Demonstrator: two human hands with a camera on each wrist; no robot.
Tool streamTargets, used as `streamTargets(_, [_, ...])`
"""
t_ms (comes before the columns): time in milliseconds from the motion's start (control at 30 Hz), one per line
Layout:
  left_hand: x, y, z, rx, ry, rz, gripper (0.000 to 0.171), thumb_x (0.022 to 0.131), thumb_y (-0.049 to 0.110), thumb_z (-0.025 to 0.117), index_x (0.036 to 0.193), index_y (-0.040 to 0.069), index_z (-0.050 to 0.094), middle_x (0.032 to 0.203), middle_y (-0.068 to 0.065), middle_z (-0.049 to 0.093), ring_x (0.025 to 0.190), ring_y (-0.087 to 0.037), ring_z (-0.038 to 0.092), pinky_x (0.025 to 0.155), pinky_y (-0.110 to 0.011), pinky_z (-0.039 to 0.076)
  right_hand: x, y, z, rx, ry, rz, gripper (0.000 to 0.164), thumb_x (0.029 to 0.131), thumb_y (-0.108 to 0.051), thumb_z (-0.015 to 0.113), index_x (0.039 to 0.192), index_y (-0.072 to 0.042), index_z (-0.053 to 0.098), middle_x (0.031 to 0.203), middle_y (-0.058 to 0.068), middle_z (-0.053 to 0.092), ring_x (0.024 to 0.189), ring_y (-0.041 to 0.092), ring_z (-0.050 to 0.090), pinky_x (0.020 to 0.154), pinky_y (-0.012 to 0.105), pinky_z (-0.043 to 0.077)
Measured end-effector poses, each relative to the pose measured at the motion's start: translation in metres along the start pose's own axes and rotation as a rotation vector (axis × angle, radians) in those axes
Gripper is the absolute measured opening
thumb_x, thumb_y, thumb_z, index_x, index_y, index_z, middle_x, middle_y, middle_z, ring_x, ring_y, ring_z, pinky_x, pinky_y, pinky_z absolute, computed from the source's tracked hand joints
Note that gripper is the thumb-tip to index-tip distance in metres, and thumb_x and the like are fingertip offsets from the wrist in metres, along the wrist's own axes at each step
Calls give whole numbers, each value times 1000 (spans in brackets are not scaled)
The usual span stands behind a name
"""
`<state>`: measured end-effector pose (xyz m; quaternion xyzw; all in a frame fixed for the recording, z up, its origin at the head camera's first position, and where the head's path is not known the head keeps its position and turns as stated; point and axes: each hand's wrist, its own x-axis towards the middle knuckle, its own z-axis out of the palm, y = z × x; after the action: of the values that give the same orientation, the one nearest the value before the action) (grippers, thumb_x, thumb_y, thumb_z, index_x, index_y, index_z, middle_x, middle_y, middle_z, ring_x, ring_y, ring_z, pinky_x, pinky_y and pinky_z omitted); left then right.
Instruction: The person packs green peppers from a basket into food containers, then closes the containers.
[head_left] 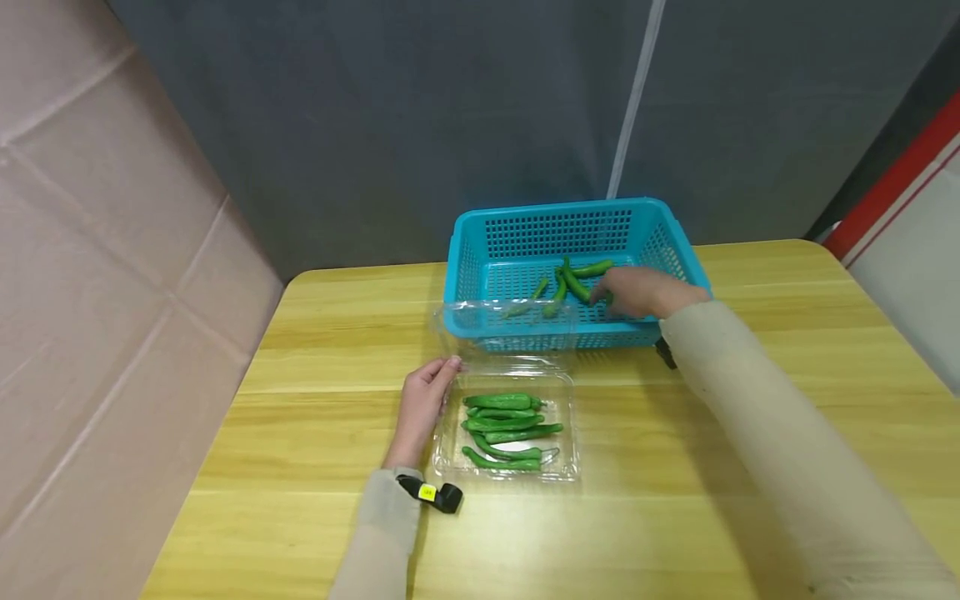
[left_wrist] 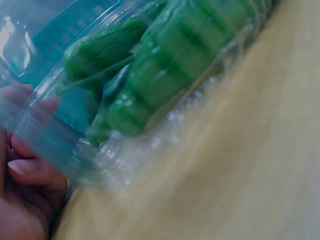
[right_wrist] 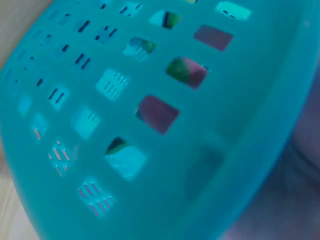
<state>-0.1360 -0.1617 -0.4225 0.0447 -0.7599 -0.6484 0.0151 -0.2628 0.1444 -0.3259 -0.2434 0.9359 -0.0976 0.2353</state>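
Observation:
A clear plastic clamshell box [head_left: 570, 425] lies with its lid up, several green chili peppers [head_left: 512, 424] side by side in it. My left hand [head_left: 423, 404] pinches its left edge near the hinge; the left wrist view shows bent fingers [left_wrist: 37, 175] against the clear wall. My right hand [head_left: 637, 292] reaches over the front right rim of a blue plastic basket [head_left: 562, 208], fingers down among several loose green peppers [head_left: 575, 283]. A bit of green shows by those fingertips, but whether they grip it is hidden. The right wrist view shows mostly the basket's wall [right_wrist: 165, 180].
The box's raised transparent lid [head_left: 502, 321] leans against the basket's front. Both stand on a wood-grain table [head_left: 337, 333]. Behind is a dark grey partition [head_left: 375, 125]; a pale padded wall [head_left: 112, 292] runs along the left.

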Motion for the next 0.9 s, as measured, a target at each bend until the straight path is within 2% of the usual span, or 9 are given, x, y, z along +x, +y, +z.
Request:
streamTargets(200, [0,1,-1,-2,1,-5,39,89,35,53,97,-2,64,47,0,37,34,-6,31,32,-22,27,-2,-1,0,-57,186,-71,34,81,8,52,110,-6,63,119,14,53,114,35,43,87,47,41])
streamTargets(367, [-1,1,-1,-2,2,-8,39,89,36,53,97,0,65,47,0,36,34,-5,31,33,-21,26,-4,1,0,-37,310,-86,31,81,10,52,106,-4,65,111,14,55,104,31,50,82,44,45])
streamTargets(500, [-1,1,-1,-2,4,-4,39,89,36,53,97,-1,65,47,0,36,33,-5,30,33,-21,26,-6,3,-1,-39,371,-82,26,83,5,55,105,-4,65,107,12,55,94,27,53,75,40,47])
streamTargets(767, [-2,3,-1,-9,15,-19,37,89,36,53,95,1,66,47,0,36,33,-6,30,32,-21,26,-11,2,-5,-55,456,-108,21,86,-3,54,105,-4,64,103,10,56,81,21,54,71,38,46])
streamTargets(900, [-2,3,-1,-12,11,-23,38,89,36,54,95,1,65,46,0,36,34,-7,31,32,-22,26,-17,-3,-6,-54,500,-121,19,87,-6,56,103,-6,64,101,8,56,80,20,55,72,38,46])
